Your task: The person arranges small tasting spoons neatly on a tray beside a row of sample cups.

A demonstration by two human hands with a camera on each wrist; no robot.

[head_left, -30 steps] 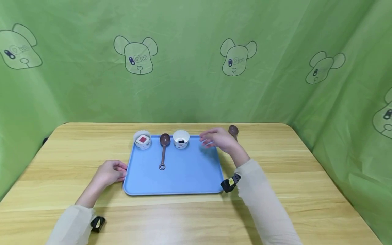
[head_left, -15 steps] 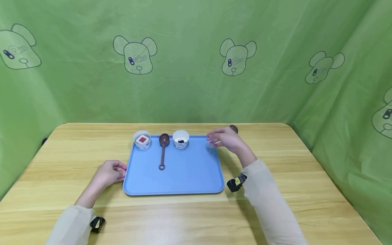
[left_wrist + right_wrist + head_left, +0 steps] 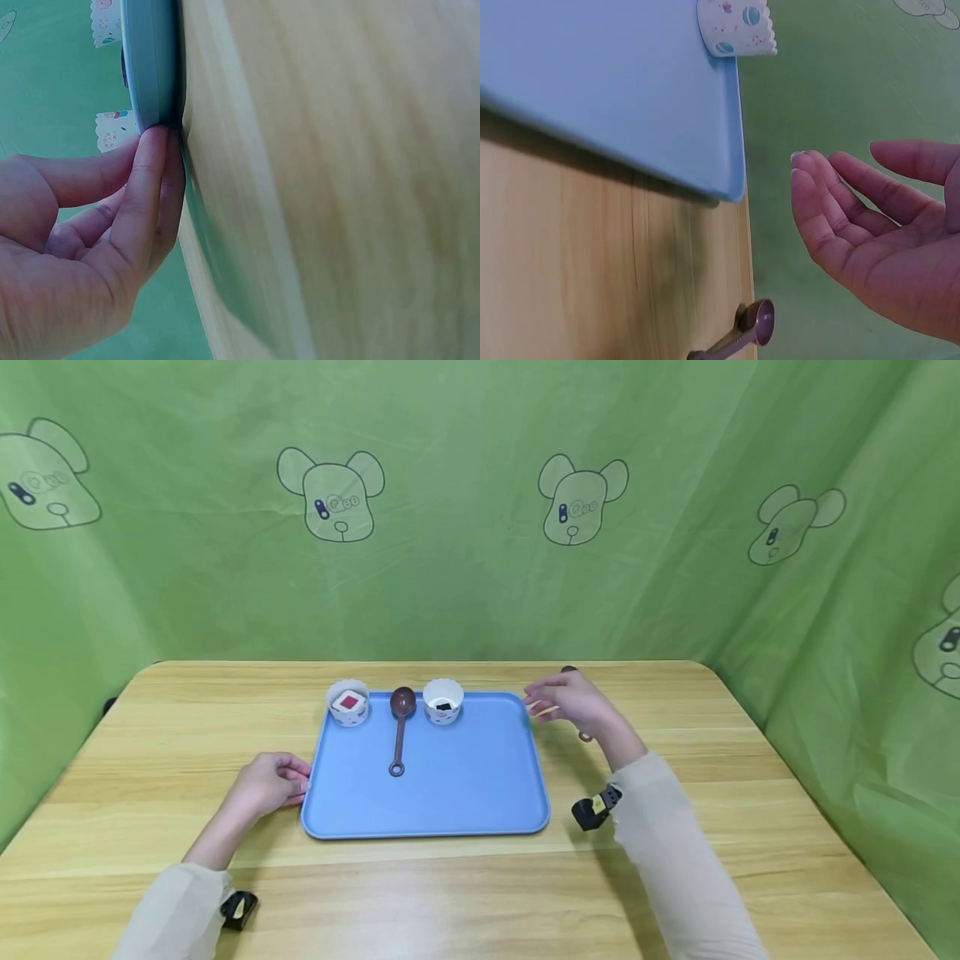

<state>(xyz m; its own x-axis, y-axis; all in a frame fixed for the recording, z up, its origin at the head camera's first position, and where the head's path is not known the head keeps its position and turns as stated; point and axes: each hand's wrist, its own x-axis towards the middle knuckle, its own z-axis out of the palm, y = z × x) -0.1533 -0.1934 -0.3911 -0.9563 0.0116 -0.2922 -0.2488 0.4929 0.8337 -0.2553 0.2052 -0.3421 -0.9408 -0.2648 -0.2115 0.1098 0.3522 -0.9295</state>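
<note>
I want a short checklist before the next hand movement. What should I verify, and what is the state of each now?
1. Left hand holding the blue tray: ok, it pinches the left edge.
2. Right hand free: ok, it holds nothing.
3. Left patterned cup and right patterned cup upright on the tray: ok, both stand near its far edge.
4. Brown spoon resting on the tray: ok, its round end lies between the cups.
5. Second brown spoon on the tray: not ok, it lies on the wooden table, to the right.
6. Content of the right patterned cup known: cannot tell, the dark patch inside is too small.
</note>
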